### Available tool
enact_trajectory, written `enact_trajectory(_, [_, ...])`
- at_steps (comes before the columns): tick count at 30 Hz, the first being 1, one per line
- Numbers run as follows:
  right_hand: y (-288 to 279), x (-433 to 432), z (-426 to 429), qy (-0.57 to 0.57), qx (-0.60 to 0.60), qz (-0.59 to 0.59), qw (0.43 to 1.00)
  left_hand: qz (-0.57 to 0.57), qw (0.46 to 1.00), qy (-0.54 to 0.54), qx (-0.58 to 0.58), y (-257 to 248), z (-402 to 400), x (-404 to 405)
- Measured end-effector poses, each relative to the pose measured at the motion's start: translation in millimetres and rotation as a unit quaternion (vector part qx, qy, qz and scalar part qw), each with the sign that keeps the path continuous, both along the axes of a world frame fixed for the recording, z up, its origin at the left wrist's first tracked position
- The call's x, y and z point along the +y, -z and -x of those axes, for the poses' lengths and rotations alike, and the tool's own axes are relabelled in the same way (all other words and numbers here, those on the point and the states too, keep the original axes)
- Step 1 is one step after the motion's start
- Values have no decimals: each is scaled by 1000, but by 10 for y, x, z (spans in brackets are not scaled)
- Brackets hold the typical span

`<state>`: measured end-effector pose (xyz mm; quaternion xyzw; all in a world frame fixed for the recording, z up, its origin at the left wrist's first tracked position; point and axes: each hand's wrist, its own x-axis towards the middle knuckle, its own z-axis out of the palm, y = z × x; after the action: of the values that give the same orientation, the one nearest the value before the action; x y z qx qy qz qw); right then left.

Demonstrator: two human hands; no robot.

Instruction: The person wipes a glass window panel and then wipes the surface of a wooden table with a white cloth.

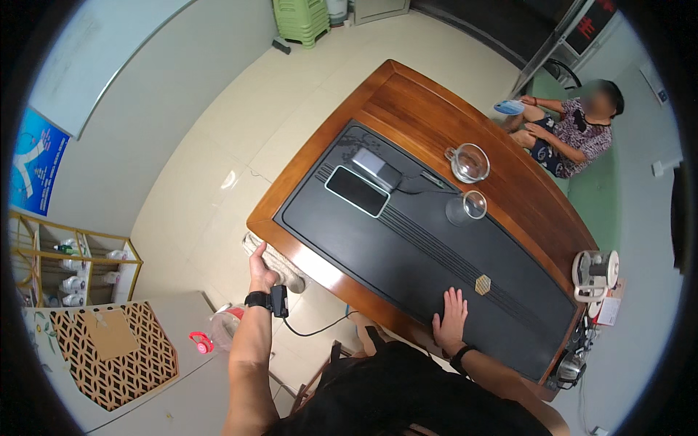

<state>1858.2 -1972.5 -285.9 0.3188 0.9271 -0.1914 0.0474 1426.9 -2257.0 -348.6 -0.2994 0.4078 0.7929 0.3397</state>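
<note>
My left hand is beside the wooden table's near left corner, with its thumb over a folded beige towel. The towel runs behind the hand and appears gripped, though the fingers underneath are hidden. Palm down, my right hand rests on the near edge of the black tea tray set into the wooden table. A hexagonal slotted drain cover lies just beyond its fingertips. Farther back on the tray are a smartphone, a grey box-like device with a cable, and a clear glass vessel.
A glass pitcher stands on the wooden border. An electric kettle and a metal pot are at the right end. Across the table a seated person holds a fan. At left are a patterned cabinet top and a clear jar.
</note>
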Motion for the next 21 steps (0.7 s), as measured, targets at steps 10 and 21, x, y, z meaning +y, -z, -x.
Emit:
enact_trajectory(10, [6, 20, 51, 6, -45, 6, 999, 13, 999, 36, -11, -38, 732, -122])
enact_trajectory(21, [9, -21, 33, 5, -52, -21, 998, 111, 982, 35, 149, -22, 263, 159])
